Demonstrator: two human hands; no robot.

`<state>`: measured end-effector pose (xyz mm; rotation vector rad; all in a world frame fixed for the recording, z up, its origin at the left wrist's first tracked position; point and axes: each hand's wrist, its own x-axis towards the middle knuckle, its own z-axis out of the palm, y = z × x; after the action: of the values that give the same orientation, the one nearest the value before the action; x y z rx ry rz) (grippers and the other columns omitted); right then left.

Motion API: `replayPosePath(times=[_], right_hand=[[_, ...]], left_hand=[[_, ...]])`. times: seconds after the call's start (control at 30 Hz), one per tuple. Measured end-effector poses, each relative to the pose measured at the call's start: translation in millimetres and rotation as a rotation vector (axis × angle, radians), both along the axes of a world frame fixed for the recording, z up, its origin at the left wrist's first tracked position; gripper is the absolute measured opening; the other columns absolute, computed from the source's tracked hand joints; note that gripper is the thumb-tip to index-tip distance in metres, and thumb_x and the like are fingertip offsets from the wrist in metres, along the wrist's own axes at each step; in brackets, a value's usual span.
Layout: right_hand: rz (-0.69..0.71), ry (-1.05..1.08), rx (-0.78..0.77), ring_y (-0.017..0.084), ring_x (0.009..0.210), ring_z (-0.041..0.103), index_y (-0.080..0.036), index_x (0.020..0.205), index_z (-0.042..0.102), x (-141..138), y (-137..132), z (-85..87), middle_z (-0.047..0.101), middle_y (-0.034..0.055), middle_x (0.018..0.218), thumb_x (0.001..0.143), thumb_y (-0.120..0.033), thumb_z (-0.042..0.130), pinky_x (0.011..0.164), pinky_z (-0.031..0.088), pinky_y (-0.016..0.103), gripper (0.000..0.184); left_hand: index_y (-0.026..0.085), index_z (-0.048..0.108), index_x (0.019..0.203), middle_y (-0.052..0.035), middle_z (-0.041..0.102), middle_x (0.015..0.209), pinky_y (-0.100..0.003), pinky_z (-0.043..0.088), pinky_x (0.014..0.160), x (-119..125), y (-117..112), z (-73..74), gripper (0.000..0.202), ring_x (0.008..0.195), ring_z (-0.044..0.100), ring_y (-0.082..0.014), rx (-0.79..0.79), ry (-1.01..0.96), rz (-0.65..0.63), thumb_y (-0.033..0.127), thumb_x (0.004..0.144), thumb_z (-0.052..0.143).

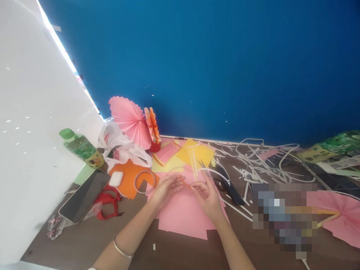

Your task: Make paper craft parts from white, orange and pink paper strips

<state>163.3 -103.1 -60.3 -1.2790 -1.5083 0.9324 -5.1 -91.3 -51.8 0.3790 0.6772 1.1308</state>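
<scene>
My left hand (166,188) and my right hand (206,194) meet over a sheet of pink paper (185,215) on the brown table. Between their fingertips runs a thin pale strip (189,184), pinched at each end. The left fingers are stretched along it, the right fingers curl around its end. A metal bangle (121,249) sits on my left wrist. Black scissors (225,183) lie just right of my right hand.
Pink paper fans (132,120) and an orange one (152,125) lean on the blue wall. A phone (84,195), earbud case (116,179), green bottle (81,147), tape ring (144,182), yellow and orange sheets and white paper offcuts (253,161) surround the work spot. Another pink fan (341,215) lies right.
</scene>
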Motion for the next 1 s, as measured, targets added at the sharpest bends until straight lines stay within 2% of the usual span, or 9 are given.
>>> replayPosePath(times=[0.17, 0.23, 0.33, 0.43, 0.53, 0.63, 0.77, 0.9, 1.0], right_hand=[[0.009, -0.051, 0.008, 0.019, 0.078, 0.060, -0.021, 0.138, 0.022, 5, -2, -2.4, 0.064, 0.0028, 0.077, 0.082, -0.030, 0.054, 0.082, 0.048, 0.041, 0.065], [0.032, -0.055, -0.001, 0.019, 0.078, 0.061, -0.021, 0.138, 0.022, 3, -3, -3.9, 0.064, 0.0028, 0.077, 0.082, -0.030, 0.054, 0.082, 0.048, 0.040, 0.065], [0.045, -0.076, 0.012, 0.019, 0.080, 0.061, -0.021, 0.138, 0.023, 0, -4, -2.0, 0.065, 0.0038, 0.081, 0.083, -0.029, 0.052, 0.082, 0.049, 0.041, 0.063], [-0.098, -0.216, 0.188, 0.022, 0.099, 0.056, -0.025, 0.130, 0.038, 0, -5, 4.8, 0.063, 0.0072, 0.098, 0.082, -0.027, 0.052, 0.093, 0.041, 0.047, 0.050], [-0.200, -0.343, 0.357, 0.025, 0.112, 0.047, -0.026, 0.120, 0.049, 0, -7, 9.8, 0.056, 0.0086, 0.113, 0.083, -0.025, 0.051, 0.097, 0.035, 0.051, 0.038], [-0.090, -0.404, 0.337, 0.026, 0.116, 0.042, -0.028, 0.124, 0.048, -6, -12, 8.8, 0.048, 0.0088, 0.123, 0.084, -0.026, 0.049, 0.098, 0.035, 0.050, 0.040], [0.060, -0.463, 0.302, 0.028, 0.124, 0.035, -0.030, 0.123, 0.049, -15, -15, 3.6, 0.042, 0.0076, 0.129, 0.084, -0.026, 0.048, 0.102, 0.029, 0.051, 0.039], [0.086, -0.486, 0.315, 0.027, 0.121, 0.038, -0.031, 0.121, 0.052, -18, -15, 0.0, 0.046, 0.0077, 0.124, 0.083, -0.025, 0.048, 0.100, 0.033, 0.051, 0.038], [0.074, -0.496, 0.331, 0.027, 0.121, 0.038, -0.031, 0.122, 0.052, -19, -14, -0.1, 0.045, 0.0081, 0.126, 0.083, -0.024, 0.048, 0.099, 0.035, 0.049, 0.039]], left_hand=[[0.012, 0.066, 0.089, -0.0133, 0.066, 0.102, -0.035, 0.045, 0.089, -3, 1, -0.4, 0.024, 0.095, 0.062, -0.0213, 0.064, 0.031, -0.019, 0.023, 0.069, 0.071], [0.013, 0.064, 0.092, -0.0116, 0.067, 0.100, -0.034, 0.046, 0.086, -2, 0, -0.3, 0.030, 0.091, 0.063, -0.0198, 0.103, 0.116, -0.015, 0.021, 0.065, 0.074], [0.013, 0.063, 0.088, -0.0092, 0.069, 0.086, -0.031, 0.047, 0.080, 0, -1, -2.2, 0.028, 0.079, 0.065, -0.0171, 0.167, 0.311, 0.009, 0.022, 0.064, 0.075], [0.014, 0.062, 0.085, -0.0086, 0.069, 0.084, -0.030, 0.049, 0.074, 2, -4, -5.1, 0.022, 0.079, 0.065, -0.0182, 0.222, 0.460, 0.077, 0.027, 0.069, 0.071], [0.016, 0.063, 0.074, -0.0091, 0.067, 0.090, -0.031, 0.048, 0.077, 3, -6, -7.3, 0.013, 0.089, 0.063, -0.0204, 0.310, 0.573, 0.138, 0.028, 0.073, 0.066], [0.017, 0.068, 0.074, -0.0094, 0.067, 0.093, -0.032, 0.046, 0.083, 3, -8, -6.5, 0.015, 0.092, 0.061, -0.0201, 0.392, 0.649, 0.112, 0.030, 0.076, 0.061], [0.018, 0.070, 0.083, -0.0078, 0.066, 0.098, -0.032, 0.044, 0.087, 1, -11, -0.2, 0.017, 0.097, 0.059, -0.0206, 0.395, 0.591, 0.063, 0.031, 0.077, 0.060], [0.017, 0.069, 0.085, -0.0080, 0.065, 0.101, -0.032, 0.044, 0.089, 1, -11, 4.5, 0.020, 0.098, 0.058, -0.0210, 0.336, 0.531, 0.067, 0.033, 0.078, 0.059], [0.017, 0.069, 0.081, -0.0077, 0.066, 0.095, -0.032, 0.045, 0.087, 1, -10, 2.5, 0.020, 0.093, 0.059, -0.0202, 0.332, 0.526, 0.100, 0.034, 0.077, 0.060]])
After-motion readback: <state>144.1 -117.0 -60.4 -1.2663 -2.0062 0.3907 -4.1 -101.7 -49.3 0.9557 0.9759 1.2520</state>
